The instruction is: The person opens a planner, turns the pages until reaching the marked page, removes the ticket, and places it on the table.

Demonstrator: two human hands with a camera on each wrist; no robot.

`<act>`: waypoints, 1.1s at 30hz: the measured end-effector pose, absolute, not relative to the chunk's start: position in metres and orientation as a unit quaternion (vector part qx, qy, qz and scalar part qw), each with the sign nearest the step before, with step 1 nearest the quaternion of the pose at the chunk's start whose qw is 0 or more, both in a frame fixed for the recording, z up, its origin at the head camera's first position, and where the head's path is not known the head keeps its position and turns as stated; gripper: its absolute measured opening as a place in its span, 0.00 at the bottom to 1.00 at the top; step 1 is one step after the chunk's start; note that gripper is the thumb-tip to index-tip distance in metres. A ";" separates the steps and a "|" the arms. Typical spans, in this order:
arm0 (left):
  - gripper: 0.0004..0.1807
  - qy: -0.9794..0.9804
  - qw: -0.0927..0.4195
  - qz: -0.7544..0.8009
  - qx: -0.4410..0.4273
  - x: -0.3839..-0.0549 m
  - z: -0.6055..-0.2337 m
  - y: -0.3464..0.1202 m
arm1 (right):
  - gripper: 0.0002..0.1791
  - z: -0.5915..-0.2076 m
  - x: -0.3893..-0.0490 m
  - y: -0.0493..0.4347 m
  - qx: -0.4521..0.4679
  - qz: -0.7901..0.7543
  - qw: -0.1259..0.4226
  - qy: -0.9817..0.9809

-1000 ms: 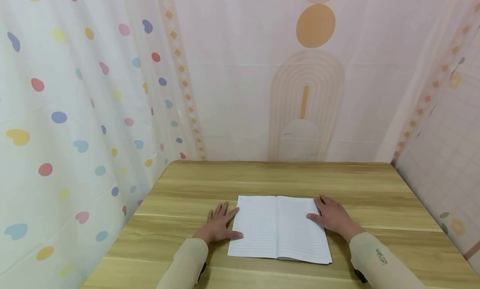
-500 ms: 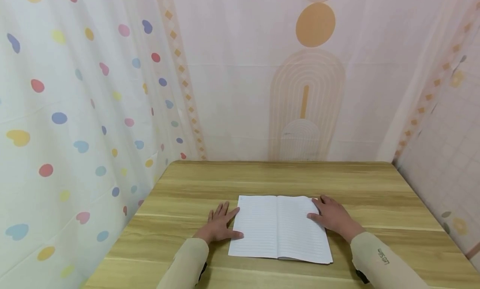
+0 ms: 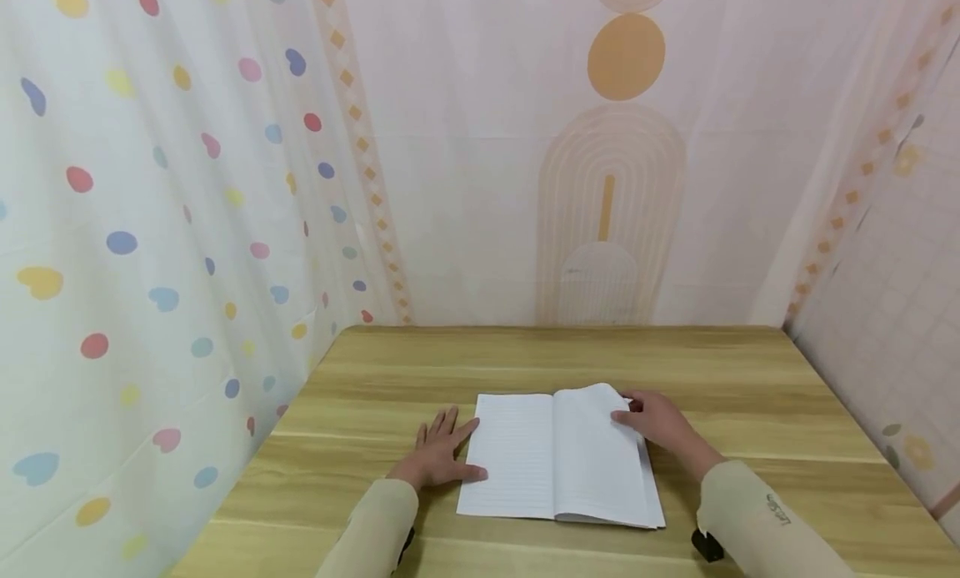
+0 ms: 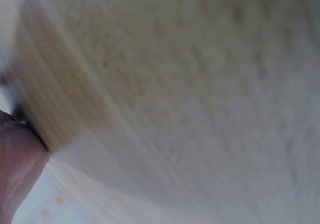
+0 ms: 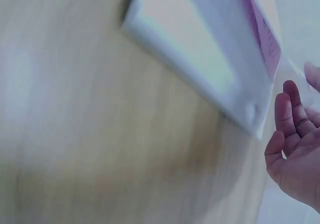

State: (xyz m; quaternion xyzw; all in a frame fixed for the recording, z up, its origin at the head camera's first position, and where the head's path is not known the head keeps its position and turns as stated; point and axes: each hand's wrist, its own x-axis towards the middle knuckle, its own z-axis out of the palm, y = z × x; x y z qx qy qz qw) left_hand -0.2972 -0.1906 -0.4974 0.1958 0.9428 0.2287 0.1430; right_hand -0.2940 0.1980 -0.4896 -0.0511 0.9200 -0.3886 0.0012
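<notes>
An open notebook (image 3: 512, 461) with lined white pages lies on the wooden table. Its right-hand page (image 3: 588, 453) bulges up, its far outer corner raised off the sheets below. My right hand (image 3: 663, 421) pinches that page near the raised corner, thumb on top and fingers behind. In the right wrist view, the fingers of the right hand (image 5: 295, 139) are bent, and a pink printed sheet (image 5: 267, 42) shows among the pages. My left hand (image 3: 438, 459) lies spread at the notebook's left edge, thumb and forefinger touching it. Only a blurred part of the left hand (image 4: 20, 159) enters the left wrist view.
The wooden table (image 3: 420, 357) extends around the notebook on all sides. A curtain with coloured dots (image 3: 172, 253) hangs at the left, and a pale patterned curtain (image 3: 465, 186) hangs behind the table's far edge. Another patterned curtain (image 3: 892, 328) stands at the right.
My right hand was lying on the notebook's right edge; it now pinches the right page and has raised its far corner up and leftward. The left hand has stayed in place.
</notes>
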 end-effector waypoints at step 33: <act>0.38 0.933 0.115 0.301 0.160 -0.311 -0.503 -0.187 | 0.33 -0.480 -0.260 0.101 -0.315 -0.127 0.012 0.941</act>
